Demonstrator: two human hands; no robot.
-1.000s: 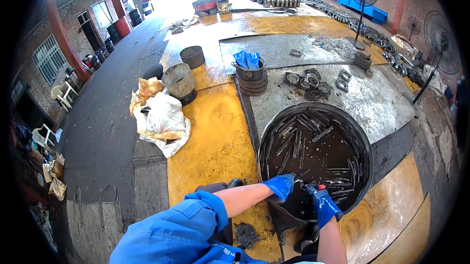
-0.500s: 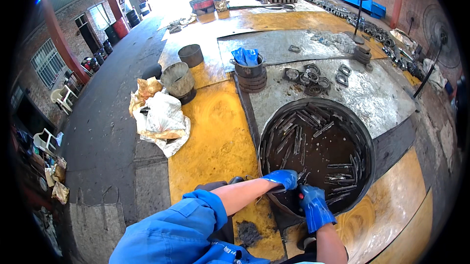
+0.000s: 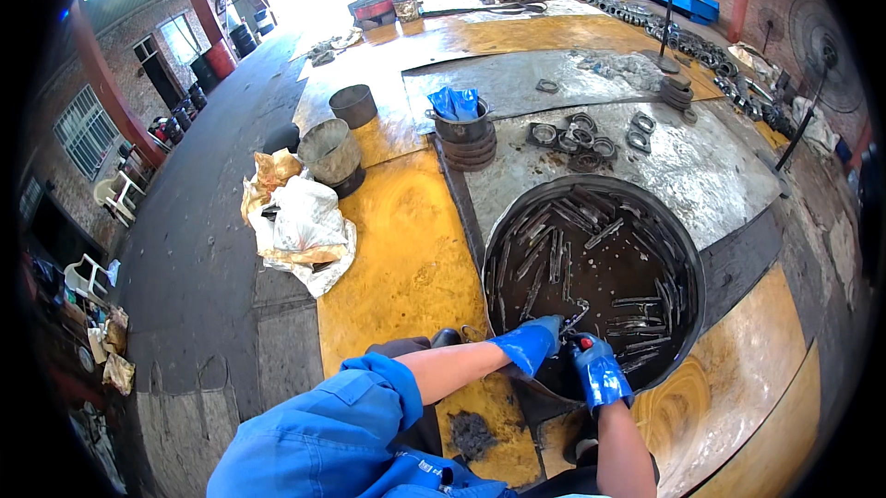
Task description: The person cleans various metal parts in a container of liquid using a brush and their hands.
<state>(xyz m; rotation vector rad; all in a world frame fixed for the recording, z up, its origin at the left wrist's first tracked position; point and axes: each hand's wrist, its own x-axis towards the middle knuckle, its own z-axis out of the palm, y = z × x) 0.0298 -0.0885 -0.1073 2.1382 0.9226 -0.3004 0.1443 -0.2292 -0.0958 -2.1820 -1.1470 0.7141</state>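
1. Left hand (image 3: 532, 343): blue glove, over near side of the round tub (image 3: 698, 290). Grip narrow, fingertips at the near end of a thin shiny piece (image 3: 579, 312). Can't tell if it's clamped on it.
2. Right hand (image 3: 602, 373): blue glove, just right of the left. Grip curled round a red item (image 3: 585, 343); most of it hidden by the fingers.
3. Thin shiny piece sits within the tub outline, near side, just beyond both hands, slanting far and right. Can't tell if the right hand touches it.
4. Tub: dark liquid, plus dark strips (image 3: 555, 256) scattered far and left, second group (image 3: 643, 344) along the right wall.
5. Far of tub: cluster of ring-shaped metal parts (image 3: 580, 136) on a grey floor sheet (image 3: 701, 161), two more (image 3: 640, 132) just right.
6. Left of those: pot (image 3: 461, 129) with blue plastic (image 3: 453, 103) in it, standing on stacked rings (image 3: 469, 156).
7. Further left: grey bucket (image 3: 330, 152), white sack (image 3: 309, 221) near it, sack edge overlapping the yellow floor sheet (image 3: 397, 258).
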